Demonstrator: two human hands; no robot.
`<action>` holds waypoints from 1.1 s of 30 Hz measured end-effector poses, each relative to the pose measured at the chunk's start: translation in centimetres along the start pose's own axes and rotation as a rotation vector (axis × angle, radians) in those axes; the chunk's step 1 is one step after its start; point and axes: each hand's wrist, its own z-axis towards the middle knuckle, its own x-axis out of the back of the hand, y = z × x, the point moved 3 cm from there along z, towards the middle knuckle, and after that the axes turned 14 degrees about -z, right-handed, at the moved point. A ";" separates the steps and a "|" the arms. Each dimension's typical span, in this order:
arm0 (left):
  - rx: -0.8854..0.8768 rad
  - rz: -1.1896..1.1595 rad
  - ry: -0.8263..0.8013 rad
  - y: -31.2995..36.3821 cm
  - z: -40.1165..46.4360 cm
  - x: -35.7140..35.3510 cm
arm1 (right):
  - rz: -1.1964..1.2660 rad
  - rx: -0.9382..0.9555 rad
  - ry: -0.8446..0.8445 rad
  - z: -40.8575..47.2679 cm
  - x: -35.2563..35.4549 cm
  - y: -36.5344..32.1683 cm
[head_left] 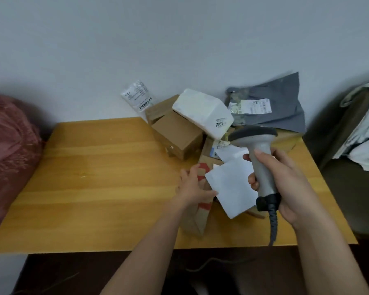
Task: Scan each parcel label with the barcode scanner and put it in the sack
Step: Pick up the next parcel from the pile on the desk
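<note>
My right hand [290,186] grips the grey barcode scanner [260,158] by its handle, its dark head pointing left over the parcels. My left hand [193,186] grips the left side of a flat brown cardboard parcel [197,218] with red print, which carries a large white label [232,188] on top. Behind it lie a white wrapped parcel [202,111] marked 2002, a brown box [177,135], a grey plastic mailer [273,107] and a small clear bag [136,95] leaning on the wall. A reddish sack [6,150] sits left of the table.
The yellow wooden table [94,177] stands against a pale wall. The scanner's coiled cable [273,226] hangs over the table's front edge. A dark chair with white cloth [358,133] stands at the right.
</note>
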 end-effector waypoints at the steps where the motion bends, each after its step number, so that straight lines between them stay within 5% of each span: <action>1: -0.050 0.107 -0.044 0.3 -0.3 -1.5 | -0.003 0.000 0.002 0.0 1.0 0.3; 7: -0.362 0.701 -0.132 0.6 -1.3 -7.2 | 0.022 -0.018 0.016 -0.2 4.6 1.4; 14: -0.509 0.709 -0.009 2.1 -1.5 -7.3 | 0.029 -0.029 -0.003 -0.5 5.2 2.1; 20: -0.448 -0.254 0.483 1.2 -3.3 -0.2 | 0.046 0.022 -0.049 -0.3 2.4 1.6; 25: -0.038 -0.979 0.888 -5.9 -4.4 4.7 | 0.001 0.021 -0.195 -0.2 -2.9 2.0; 30: 0.460 -1.335 0.864 -16.5 -7.5 5.4 | -0.113 -0.068 -0.387 -1.0 -9.8 3.8; 33: 0.585 -1.421 0.826 -20.6 -9.4 5.1 | -0.181 -0.129 -0.484 -1.8 -13.3 5.2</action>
